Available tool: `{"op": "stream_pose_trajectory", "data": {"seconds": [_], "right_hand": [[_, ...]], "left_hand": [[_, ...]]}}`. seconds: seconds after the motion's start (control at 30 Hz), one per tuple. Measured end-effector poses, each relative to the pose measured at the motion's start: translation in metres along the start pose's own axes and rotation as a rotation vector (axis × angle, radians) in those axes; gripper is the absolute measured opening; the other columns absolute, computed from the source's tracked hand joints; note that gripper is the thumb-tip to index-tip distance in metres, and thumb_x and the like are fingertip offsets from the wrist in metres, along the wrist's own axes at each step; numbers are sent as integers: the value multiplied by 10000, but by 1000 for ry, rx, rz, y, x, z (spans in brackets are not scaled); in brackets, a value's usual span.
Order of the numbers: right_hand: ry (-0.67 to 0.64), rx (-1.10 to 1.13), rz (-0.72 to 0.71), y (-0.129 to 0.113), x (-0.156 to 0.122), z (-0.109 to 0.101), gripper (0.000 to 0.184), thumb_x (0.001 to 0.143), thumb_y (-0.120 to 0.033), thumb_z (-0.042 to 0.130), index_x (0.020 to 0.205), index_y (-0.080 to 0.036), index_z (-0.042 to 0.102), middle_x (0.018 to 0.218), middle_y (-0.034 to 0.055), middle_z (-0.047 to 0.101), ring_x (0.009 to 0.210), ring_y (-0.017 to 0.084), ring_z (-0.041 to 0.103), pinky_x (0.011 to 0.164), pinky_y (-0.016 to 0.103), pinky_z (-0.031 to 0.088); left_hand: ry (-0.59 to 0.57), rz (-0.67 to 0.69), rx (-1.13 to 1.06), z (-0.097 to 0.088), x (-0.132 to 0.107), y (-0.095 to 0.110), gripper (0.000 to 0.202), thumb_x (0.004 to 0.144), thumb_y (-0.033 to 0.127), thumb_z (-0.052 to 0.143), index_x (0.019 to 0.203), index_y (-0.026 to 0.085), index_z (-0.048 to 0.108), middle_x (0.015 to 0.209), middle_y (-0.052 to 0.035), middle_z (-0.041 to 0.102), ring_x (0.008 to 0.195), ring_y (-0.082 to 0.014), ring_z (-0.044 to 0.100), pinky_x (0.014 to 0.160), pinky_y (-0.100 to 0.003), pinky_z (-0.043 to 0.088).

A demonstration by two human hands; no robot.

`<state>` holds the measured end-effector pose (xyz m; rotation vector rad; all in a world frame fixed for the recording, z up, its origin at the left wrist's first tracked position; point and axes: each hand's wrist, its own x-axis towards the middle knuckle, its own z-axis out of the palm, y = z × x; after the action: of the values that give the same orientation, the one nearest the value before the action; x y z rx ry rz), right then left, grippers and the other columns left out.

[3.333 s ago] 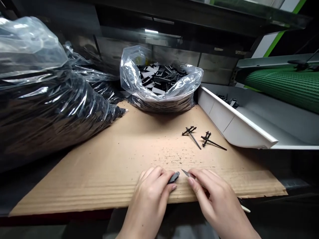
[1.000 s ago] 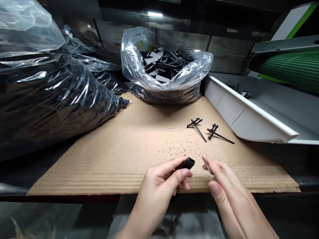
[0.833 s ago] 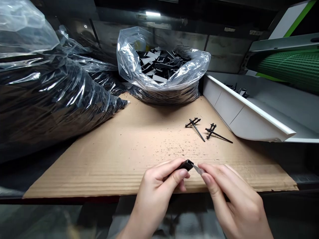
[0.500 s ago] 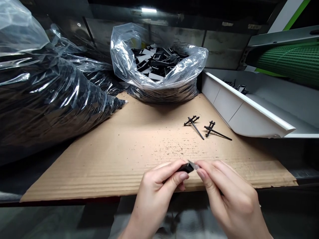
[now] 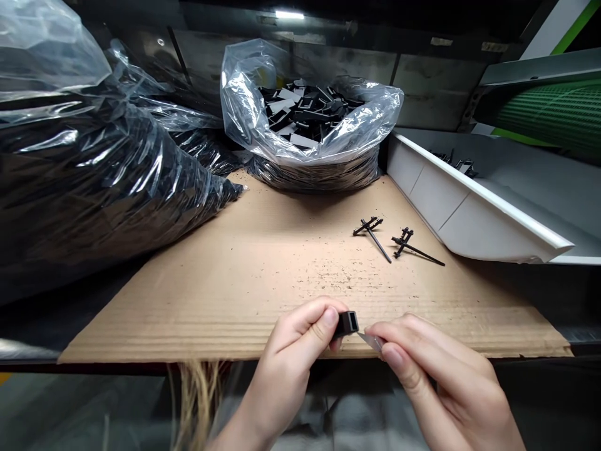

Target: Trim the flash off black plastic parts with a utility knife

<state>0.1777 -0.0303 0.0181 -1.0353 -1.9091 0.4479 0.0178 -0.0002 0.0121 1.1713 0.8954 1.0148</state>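
Near the cardboard's front edge, my left hand (image 5: 300, 338) is closed around a small black plastic part (image 5: 348, 323). Its hollow rectangular end faces right; the rest is hidden by my fingers. My right hand (image 5: 436, 369) pinches a thin, pointed metal blade (image 5: 370, 340) between thumb and forefinger. The blade's tip points left, close by the lower corner of the black part; whether they touch I cannot tell. Beyond my hands, two black branched plastic sprues (image 5: 373, 235) (image 5: 413, 244) lie on the cardboard (image 5: 225, 275).
An open clear bag (image 5: 314, 156) full of black parts stands at the back. Large filled bags (image 5: 94, 175) bulge over the left side. At right, a white tray (image 5: 479, 207) holds a few black pieces, below a green mesh roll (image 5: 539, 116). Dark shavings speckle the cardboard.
My left hand has turned the black part so its hollow end shows. The blade, in my right hand, has moved down from the part's top edge to its lower corner. The view shifted slightly.
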Motion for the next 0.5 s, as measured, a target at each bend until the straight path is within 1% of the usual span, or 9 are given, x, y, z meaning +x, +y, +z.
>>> {"op": "stream_pose_trajectory", "data": {"seconds": [0.13, 0.33, 0.5], "right_hand": [[2, -10, -25, -1, 1, 3, 188, 809, -36, 479, 899, -159, 589, 685, 28, 531, 643, 146, 551, 553, 265, 447], [15, -35, -42, -3, 3, 5, 212, 795, -21, 488, 925, -157, 588, 693, 35, 542, 649, 157, 550, 556, 275, 445], [16, -44, -44, -4, 3, 8, 208, 792, -20, 489, 911, -159, 589, 690, 34, 541, 648, 159, 553, 553, 276, 445]], "left_hand": [[-13, -6, -46, -2, -1, 0, 249, 842, 314, 475, 673, 150, 559, 616, 6, 426, 585, -113, 365, 528, -218, 319], [6, -24, -19, -3, -3, -1, 252, 836, 333, 475, 679, 157, 562, 629, -1, 428, 602, -124, 378, 532, -224, 332], [-15, -8, -49, -4, -3, -2, 250, 840, 320, 479, 665, 158, 555, 615, 7, 422, 582, -114, 371, 521, -220, 325]]}}
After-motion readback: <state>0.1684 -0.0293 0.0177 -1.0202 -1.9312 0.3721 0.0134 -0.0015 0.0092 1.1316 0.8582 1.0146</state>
